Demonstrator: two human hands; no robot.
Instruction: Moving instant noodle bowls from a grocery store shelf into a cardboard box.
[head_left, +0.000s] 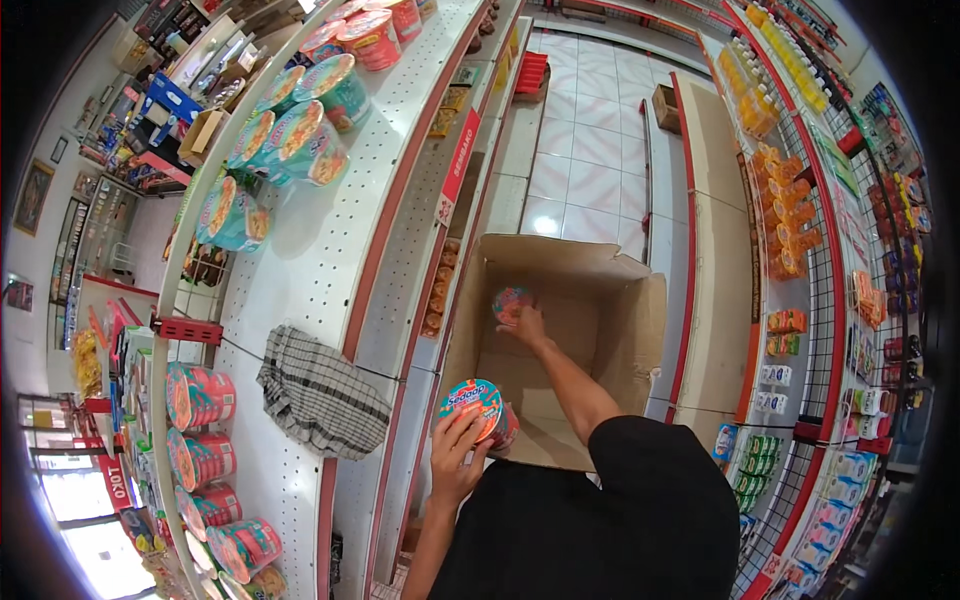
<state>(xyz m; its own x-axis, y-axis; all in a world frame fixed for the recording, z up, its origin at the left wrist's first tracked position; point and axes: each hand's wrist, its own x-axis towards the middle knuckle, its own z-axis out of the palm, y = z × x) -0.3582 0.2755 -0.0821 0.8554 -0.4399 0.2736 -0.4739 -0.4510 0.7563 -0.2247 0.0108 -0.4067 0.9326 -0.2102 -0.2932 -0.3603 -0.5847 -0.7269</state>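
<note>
My left hand (459, 451) grips a Sedaap instant noodle cup (475, 401) with a teal and orange lid, at the near left rim of a cardboard box (555, 367). Down inside that box, my right hand (525, 328) has its fingers on a second noodle cup (511, 301) in the far left corner. The box is open at the top, and its brown floor shows around my forearm. Part of another red surface below the left-hand cup is mostly hidden.
Left of the box runs a white perforated shelf (315, 262) with teal cups (307, 142), red cups (199, 394) and a checked cloth (322, 394). Shelves with bottled drinks (750, 97) and packets (761, 465) line the right. A tiled aisle (585, 150) lies ahead.
</note>
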